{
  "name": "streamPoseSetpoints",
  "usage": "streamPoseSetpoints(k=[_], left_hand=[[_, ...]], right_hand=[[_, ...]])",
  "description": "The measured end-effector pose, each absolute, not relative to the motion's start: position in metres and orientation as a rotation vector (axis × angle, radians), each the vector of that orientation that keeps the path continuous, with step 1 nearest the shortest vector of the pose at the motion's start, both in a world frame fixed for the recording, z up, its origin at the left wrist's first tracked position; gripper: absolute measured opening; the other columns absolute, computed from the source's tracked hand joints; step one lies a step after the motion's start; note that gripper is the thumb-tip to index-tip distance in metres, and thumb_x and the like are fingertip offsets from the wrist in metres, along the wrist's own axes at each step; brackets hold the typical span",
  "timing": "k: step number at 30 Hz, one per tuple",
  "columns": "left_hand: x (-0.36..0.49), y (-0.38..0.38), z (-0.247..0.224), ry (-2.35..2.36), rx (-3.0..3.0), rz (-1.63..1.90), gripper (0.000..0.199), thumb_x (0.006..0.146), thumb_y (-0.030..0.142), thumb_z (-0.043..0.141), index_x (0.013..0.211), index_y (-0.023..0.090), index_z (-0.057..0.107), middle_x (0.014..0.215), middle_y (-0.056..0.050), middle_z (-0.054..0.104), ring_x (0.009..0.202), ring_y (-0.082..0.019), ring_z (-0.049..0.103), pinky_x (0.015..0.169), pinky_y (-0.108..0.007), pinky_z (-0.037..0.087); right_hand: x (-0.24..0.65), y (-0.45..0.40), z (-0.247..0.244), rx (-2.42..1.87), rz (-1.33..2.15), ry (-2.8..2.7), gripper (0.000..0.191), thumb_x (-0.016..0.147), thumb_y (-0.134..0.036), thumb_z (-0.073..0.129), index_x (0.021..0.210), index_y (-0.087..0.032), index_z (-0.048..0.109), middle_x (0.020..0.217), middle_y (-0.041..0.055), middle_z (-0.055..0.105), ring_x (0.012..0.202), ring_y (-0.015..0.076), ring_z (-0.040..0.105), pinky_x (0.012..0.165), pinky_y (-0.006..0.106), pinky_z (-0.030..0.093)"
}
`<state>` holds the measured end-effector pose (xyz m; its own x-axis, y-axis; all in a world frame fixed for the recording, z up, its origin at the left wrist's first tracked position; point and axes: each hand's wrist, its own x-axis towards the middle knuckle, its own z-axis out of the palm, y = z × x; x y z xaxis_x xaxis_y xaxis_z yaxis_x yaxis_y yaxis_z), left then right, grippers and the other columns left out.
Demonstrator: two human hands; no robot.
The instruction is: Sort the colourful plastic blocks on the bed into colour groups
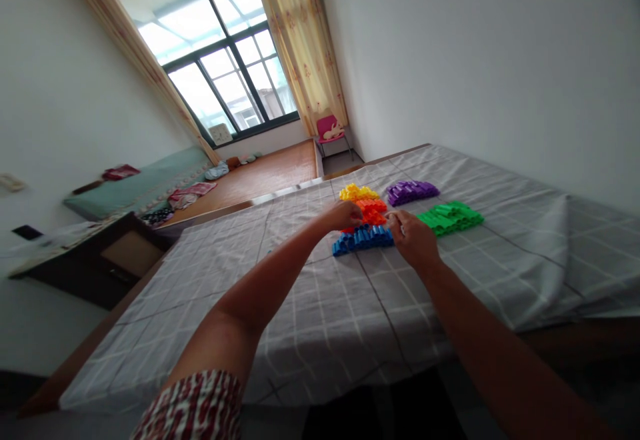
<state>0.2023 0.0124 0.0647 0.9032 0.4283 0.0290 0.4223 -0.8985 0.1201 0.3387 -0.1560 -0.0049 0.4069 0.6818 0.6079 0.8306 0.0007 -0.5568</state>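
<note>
Bright window [200, 80], yellow curtains [300, 40], pale walls [475, 67], pink chair [327, 123]

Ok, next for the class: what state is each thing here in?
Left hand: fingers curled; contents unclear.
Right hand: fingertips close together; contents unclear.
Yellow pieces: bunched.
Orange pieces: bunched, partly hidden.
Blue pieces: bunched.
Purple pieces: bunched, apart from both hands.
Green pieces: bunched.
Checked sheet: spread out, creased.
Curtains: drawn open.
Pink chair: standing, pale object on seat.

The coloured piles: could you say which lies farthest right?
The green pile, reaching farther right than the yellow pile, orange pile, blue pile and purple pile.
</note>
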Motion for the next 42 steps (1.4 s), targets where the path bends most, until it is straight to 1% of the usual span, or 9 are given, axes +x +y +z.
streamPoseSetpoints(k=[3,6,10,15,25,31,36,39,42], left_hand=[[0.209,-0.009,0.070,0.792,3.050,-0.029,0.026,0.077,0.044,0.064,0.091,0.025,0.077,0.088,-0.001,0.074,0.082,-0.019,0.064,0.073,-0.027,0.045],[0.220,-0.023,0.072,0.883,3.114,-0.118,0.030,0.079,0.049,0.063,0.092,0.025,0.076,0.094,-0.004,0.074,0.090,-0.023,0.065,0.074,-0.030,0.047],[0.230,-0.031,0.070,0.914,3.214,-0.258,0.033,0.082,0.050,0.062,0.093,0.022,0.075,0.100,-0.008,0.073,0.096,-0.025,0.066,0.079,-0.032,0.048],[0.235,-0.032,0.072,0.966,3.237,-0.371,0.033,0.081,0.049,0.064,0.097,0.022,0.074,0.104,-0.010,0.072,0.100,-0.026,0.066,0.083,-0.034,0.050],[0.231,-0.049,0.091,0.972,3.261,-0.329,0.030,0.079,0.044,0.066,0.097,0.022,0.074,0.105,-0.008,0.073,0.101,-0.025,0.066,0.084,-0.033,0.050],[0.220,-0.051,0.084,0.997,3.212,-0.215,0.030,0.080,0.048,0.065,0.097,0.024,0.074,0.104,-0.008,0.073,0.098,-0.026,0.066,0.082,-0.034,0.049],[0.209,-0.061,0.093,1.006,3.223,-0.159,0.031,0.083,0.048,0.063,0.096,0.021,0.073,0.105,-0.010,0.072,0.100,-0.027,0.065,0.081,-0.033,0.048],[0.205,-0.073,0.096,0.977,3.239,-0.160,0.032,0.085,0.045,0.061,0.100,0.019,0.073,0.105,-0.012,0.071,0.102,-0.028,0.065,0.081,-0.033,0.048],[0.202,-0.084,0.092,0.914,3.253,-0.149,0.027,0.086,0.038,0.062,0.103,0.020,0.072,0.107,-0.011,0.070,0.103,-0.027,0.064,0.082,-0.033,0.049]], right_hand=[[0.339,-0.157,-0.004,-1.740,-0.208,-1.300,0.033,0.097,-0.030,0.037,0.101,-0.017,0.067,0.097,0.0092,0.072,0.086,0.0208,0.064,0.077,0.029,0.041],[0.340,-0.157,-0.005,-1.758,-0.205,-1.288,0.033,0.097,-0.030,0.037,0.101,-0.017,0.068,0.096,0.0094,0.072,0.085,0.0208,0.064,0.075,0.029,0.041],[0.341,-0.155,-0.007,-1.749,-0.201,-1.289,0.034,0.097,-0.030,0.037,0.100,-0.018,0.068,0.094,0.0093,0.072,0.082,0.0199,0.064,0.073,0.029,0.040],[0.340,-0.155,-0.006,-1.752,-0.186,-1.297,0.033,0.097,-0.030,0.037,0.098,-0.017,0.068,0.093,0.0090,0.072,0.081,0.0197,0.063,0.072,0.028,0.039],[0.341,-0.155,-0.004,-1.805,-0.131,-1.321,0.033,0.097,-0.030,0.037,0.097,-0.018,0.067,0.091,0.0090,0.071,0.081,0.0202,0.062,0.073,0.029,0.039],[0.346,-0.147,-0.015,-1.721,-0.164,-1.357,0.033,0.095,-0.025,0.036,0.105,-0.017,0.066,0.101,0.0111,0.071,0.091,0.0238,0.061,0.085,0.034,0.043],[0.345,-0.149,-0.014,-1.730,-0.148,-1.335,0.033,0.093,-0.025,0.038,0.107,-0.016,0.066,0.100,0.0115,0.071,0.090,0.0237,0.063,0.082,0.033,0.045],[0.346,-0.149,-0.014,-1.749,-0.146,-1.355,0.033,0.094,-0.025,0.038,0.106,-0.016,0.067,0.099,0.0110,0.072,0.088,0.0232,0.064,0.081,0.033,0.045],[0.348,-0.148,-0.019,-1.737,-0.180,-1.421,0.032,0.094,-0.024,0.039,0.109,-0.017,0.067,0.105,0.0103,0.072,0.094,0.0235,0.062,0.085,0.034,0.044]])
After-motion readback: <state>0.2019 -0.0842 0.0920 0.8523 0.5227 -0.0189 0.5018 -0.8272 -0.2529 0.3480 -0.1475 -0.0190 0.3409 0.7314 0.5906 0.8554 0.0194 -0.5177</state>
